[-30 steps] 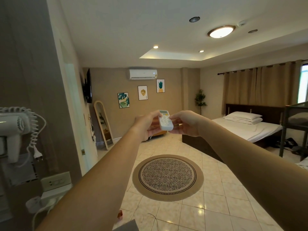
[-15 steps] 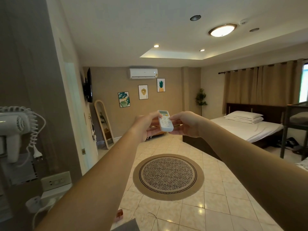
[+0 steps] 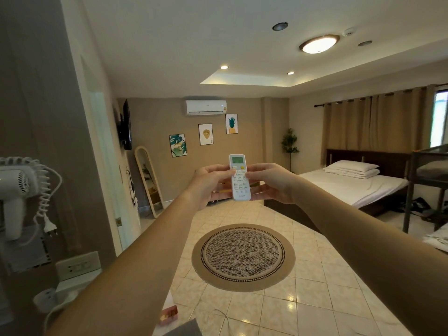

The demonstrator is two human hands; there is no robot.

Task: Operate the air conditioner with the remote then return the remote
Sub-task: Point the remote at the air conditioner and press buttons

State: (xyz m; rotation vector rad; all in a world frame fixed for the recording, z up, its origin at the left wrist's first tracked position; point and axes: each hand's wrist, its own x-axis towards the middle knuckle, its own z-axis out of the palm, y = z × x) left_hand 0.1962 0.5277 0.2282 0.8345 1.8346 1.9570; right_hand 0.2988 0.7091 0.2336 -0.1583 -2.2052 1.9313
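White plastic forms the remote (image 3: 239,177), a slim upright handset with a pale green display at its top, a yellow button just below it and rows of small white keys down its face. It is held in mid-air at arm's length, between the two hands, above the tiled floor (image 3: 322,292). The left hand (image 3: 210,184) is closed around its left edge, thumb laid on the keys; the right hand (image 3: 271,181) is clasped on the right edge, thumb likewise on the face. The wall-mounted air conditioner (image 3: 206,107) is seen high on the far wall, well beyond the remote, above three framed prints (image 3: 205,134). A round woven rug (image 3: 243,257) lies below the hands
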